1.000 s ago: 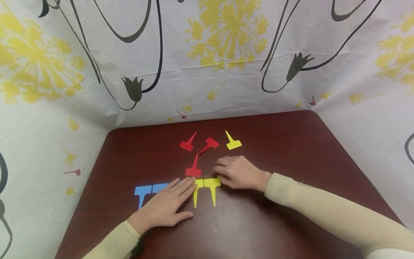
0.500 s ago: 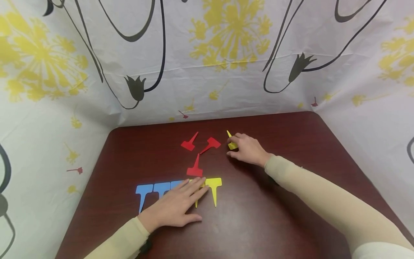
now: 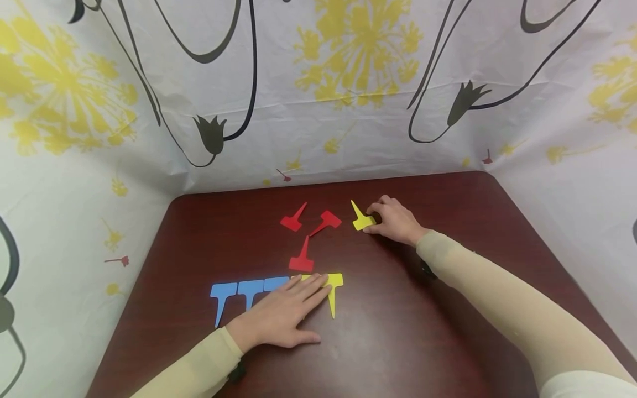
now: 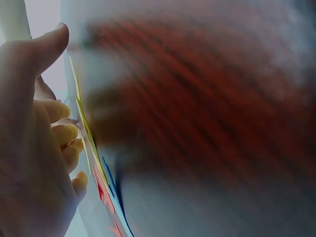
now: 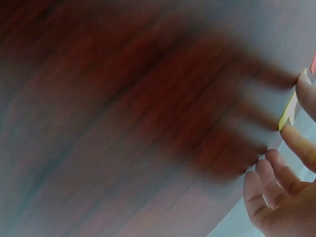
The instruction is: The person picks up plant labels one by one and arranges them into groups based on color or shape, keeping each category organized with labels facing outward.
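Note:
At the back right, my right hand (image 3: 397,221) pinches the wide head of a yellow T-shaped plant label (image 3: 362,222) between thumb and fingers; its pointed stem faces away. The right wrist view shows the thumb and a fingertip at opposite edges of this yellow label (image 5: 289,106). My left hand (image 3: 281,315) lies with straight fingers across a row of labels. Blue labels (image 3: 223,290) form the row's left part. A yellow label (image 3: 336,280) ends it on the right, its stem pointing toward me. The fingers hide most of another yellow label and part of the blue ones.
Three red plant labels lie loose beyond the row: one red label (image 3: 301,263) just behind it, another red label (image 3: 328,219) farther back, and a third red label (image 3: 291,223) to the left. Patterned cloth (image 3: 269,99) walls in the dark red table (image 3: 398,342).
My right hand has left the row's right end, reached to the back and taken hold of the loose yellow label. My left hand has slid right along the row, over the yellow labels.

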`<state>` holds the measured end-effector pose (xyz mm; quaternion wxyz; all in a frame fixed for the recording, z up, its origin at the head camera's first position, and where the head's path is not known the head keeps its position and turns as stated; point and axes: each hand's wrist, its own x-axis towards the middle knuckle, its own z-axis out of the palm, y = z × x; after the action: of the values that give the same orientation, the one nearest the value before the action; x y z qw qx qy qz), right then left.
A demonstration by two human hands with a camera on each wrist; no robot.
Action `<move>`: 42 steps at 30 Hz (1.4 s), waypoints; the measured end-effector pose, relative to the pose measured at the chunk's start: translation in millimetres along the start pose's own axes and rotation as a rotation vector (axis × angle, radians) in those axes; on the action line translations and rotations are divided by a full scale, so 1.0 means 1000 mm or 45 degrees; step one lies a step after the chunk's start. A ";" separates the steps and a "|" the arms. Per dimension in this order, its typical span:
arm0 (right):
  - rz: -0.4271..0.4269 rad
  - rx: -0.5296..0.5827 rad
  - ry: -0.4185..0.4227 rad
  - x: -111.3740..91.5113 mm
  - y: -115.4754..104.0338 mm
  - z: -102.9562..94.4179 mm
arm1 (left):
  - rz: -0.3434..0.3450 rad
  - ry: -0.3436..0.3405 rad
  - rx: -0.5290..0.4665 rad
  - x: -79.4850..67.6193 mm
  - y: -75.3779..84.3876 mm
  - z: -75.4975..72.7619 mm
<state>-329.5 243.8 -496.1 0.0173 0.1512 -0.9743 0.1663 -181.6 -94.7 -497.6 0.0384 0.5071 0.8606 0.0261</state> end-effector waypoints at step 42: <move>0.080 0.402 -0.081 0.004 0.007 -0.003 | 0.000 -0.044 0.007 0.003 -0.003 0.005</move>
<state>-335.2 249.7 -494.7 -0.0429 0.1267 -0.9403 0.3130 -184.7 -93.4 -502.7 0.0520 0.5077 0.8599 0.0151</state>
